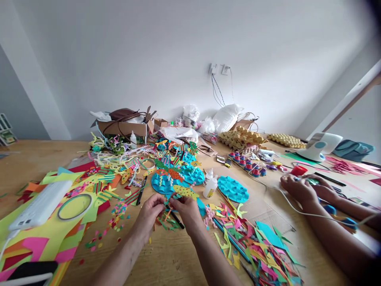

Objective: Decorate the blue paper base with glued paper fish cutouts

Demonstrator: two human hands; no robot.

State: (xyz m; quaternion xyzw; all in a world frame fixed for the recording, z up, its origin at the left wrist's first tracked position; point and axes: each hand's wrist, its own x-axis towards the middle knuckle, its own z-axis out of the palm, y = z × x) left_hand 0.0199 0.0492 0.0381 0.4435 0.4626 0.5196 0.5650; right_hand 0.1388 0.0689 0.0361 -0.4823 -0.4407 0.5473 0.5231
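My left hand (152, 210) and my right hand (186, 208) are close together above the wooden table, low in the middle of the view. Each has its thumb and fingers pressed together. What the left one pinches, if anything, is too small to tell. Just above my right fingertips is a yellow spotted paper fish (186, 192), which the right hand seems to hold from below. Behind them stand blue round bases (162, 183) with colourful paper fish. White glue bottles (210, 187) are to the right. A black pen (176, 219) lies beneath the hands.
Coloured paper sheets (44, 198), a power strip (40, 204) and a tape ring (75, 207) lie left. Paper scraps (262, 254) and a blue oval base (233, 189) are right. Another person's hands (303, 188) work at far right, near a white cable (293, 206). Egg trays (242, 138) stand behind.
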